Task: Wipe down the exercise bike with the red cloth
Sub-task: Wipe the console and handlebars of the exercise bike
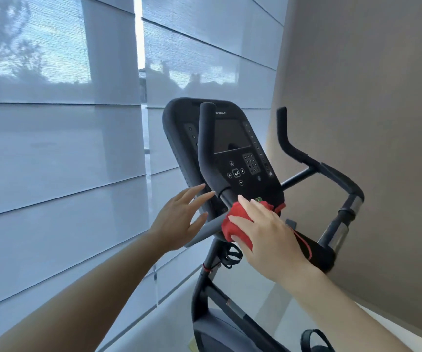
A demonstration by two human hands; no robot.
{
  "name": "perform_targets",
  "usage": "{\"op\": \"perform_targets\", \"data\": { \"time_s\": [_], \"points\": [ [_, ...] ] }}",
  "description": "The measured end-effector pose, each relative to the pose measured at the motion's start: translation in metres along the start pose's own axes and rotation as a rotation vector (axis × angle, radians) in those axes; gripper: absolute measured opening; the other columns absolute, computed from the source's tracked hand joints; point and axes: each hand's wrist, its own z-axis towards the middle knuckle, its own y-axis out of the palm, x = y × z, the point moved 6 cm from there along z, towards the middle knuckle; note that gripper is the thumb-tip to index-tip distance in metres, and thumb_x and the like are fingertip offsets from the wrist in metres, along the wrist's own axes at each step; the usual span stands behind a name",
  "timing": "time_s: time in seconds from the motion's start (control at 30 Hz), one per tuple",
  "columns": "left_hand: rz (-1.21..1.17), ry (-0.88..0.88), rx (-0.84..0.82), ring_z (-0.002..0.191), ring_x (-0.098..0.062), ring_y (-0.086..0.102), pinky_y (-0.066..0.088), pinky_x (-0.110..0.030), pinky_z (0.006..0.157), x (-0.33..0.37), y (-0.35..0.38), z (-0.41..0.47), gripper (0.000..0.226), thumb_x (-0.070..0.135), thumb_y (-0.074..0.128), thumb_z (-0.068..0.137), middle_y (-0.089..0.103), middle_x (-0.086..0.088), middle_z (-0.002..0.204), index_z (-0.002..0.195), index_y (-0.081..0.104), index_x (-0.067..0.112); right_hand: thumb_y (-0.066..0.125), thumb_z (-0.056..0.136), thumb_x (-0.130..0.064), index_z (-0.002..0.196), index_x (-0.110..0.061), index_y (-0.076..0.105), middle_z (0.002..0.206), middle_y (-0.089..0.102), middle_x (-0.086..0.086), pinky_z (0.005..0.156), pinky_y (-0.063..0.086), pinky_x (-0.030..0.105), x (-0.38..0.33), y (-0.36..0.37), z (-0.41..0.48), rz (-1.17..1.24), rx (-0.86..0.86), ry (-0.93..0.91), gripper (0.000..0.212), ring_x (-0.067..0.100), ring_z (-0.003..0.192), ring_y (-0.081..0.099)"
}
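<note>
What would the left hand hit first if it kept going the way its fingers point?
Most likely the left handlebar grip, near its lower end, just ahead of the fingertips of the left hand; the console sits behind it. Depth is hard to judge.

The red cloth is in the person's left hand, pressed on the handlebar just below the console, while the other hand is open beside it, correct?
Not quite. The head view shows the red cloth gripped by the right hand, not the left. The rest holds: it is pressed on the handlebar just below the console, and the left hand is open beside it.
</note>
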Motion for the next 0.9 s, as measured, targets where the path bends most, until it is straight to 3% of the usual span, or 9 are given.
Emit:
{"op": "perform_targets", "data": {
  "time_s": [0.17,0.3,0.43,0.6,0.73,0.8,0.9],
  "points": [
    [-0.057,0.11,0.047,0.138,-0.019,0.031,0.028,-0.033,0.11,0.009,-0.009,0.014,0.046,0.03,0.045,0.097,0.032,0.001,0.152,0.143,0.039,0.027,0.072,0.079,-0.029,0.121,-0.022,0.059,0.141,0.047,0.006,0.1,0.04,0.039,0.007,-0.004,-0.045,-0.038,-0.014,0.021,0.045,0.027,0.127,0.047],
    [-0.105,0.196,0.075,0.138,-0.019,0.031,0.025,-0.031,0.112,0.018,-0.016,0.028,0.045,0.028,0.045,0.097,0.037,-0.001,0.15,0.141,0.043,0.024,0.063,0.086,-0.033,0.132,-0.024,0.05,0.144,0.043,0.001,0.105,0.034,0.039,0.01,-0.009,-0.048,0.089,0.048,0.119,0.049,0.023,0.132,0.041],
    [-0.13,0.234,0.048,0.14,-0.017,0.027,0.019,-0.043,0.116,0.034,-0.012,0.046,0.044,0.031,0.042,0.098,0.038,0.001,0.149,0.141,0.042,0.025,0.051,0.091,-0.038,0.132,-0.021,0.051,0.141,0.048,0.002,0.105,0.035,0.037,0.006,-0.008,-0.031,0.112,0.148,0.291,0.044,0.021,0.129,0.044],
    [-0.088,0.258,-0.031,0.143,-0.013,0.02,0.004,-0.045,0.118,0.038,0.006,0.057,0.043,0.036,0.032,0.1,0.038,0.006,0.148,0.142,0.039,0.031,0.053,0.089,-0.034,0.134,-0.019,0.051,0.14,0.049,0.004,0.106,0.035,0.042,0.008,-0.001,-0.071,0.038,0.178,0.263,0.047,0.024,0.129,0.045],
    [-0.094,0.297,0.011,0.141,-0.015,0.023,0.002,-0.046,0.117,0.039,0.011,0.057,0.04,0.036,0.031,0.1,0.044,0.005,0.143,0.137,0.046,0.029,0.046,0.09,-0.048,0.129,-0.03,0.053,0.138,0.049,-0.012,0.108,0.027,0.015,0.035,-0.011,-0.096,0.339,0.354,0.489,0.043,0.006,0.132,0.039],
    [-0.115,0.305,0.033,0.138,-0.015,0.029,0.004,-0.047,0.116,0.044,0.01,0.062,0.04,0.036,0.031,0.1,0.048,0.005,0.139,0.135,0.048,0.028,0.05,0.09,-0.041,0.123,-0.034,0.056,0.131,0.055,-0.014,0.1,0.029,0.004,0.053,-0.02,-0.095,0.46,0.527,0.64,0.034,0.003,0.126,0.046],
    [-0.185,0.322,0.055,0.133,-0.015,0.036,0.006,-0.049,0.116,0.059,0.008,0.071,0.039,0.036,0.031,0.1,0.051,0.005,0.135,0.133,0.05,0.027,0.053,0.093,-0.031,0.123,-0.028,0.058,0.127,0.057,-0.013,0.098,0.032,0.005,0.054,-0.02,-0.075,0.397,0.481,0.647,0.031,0.003,0.121,0.049]
  ]
}}
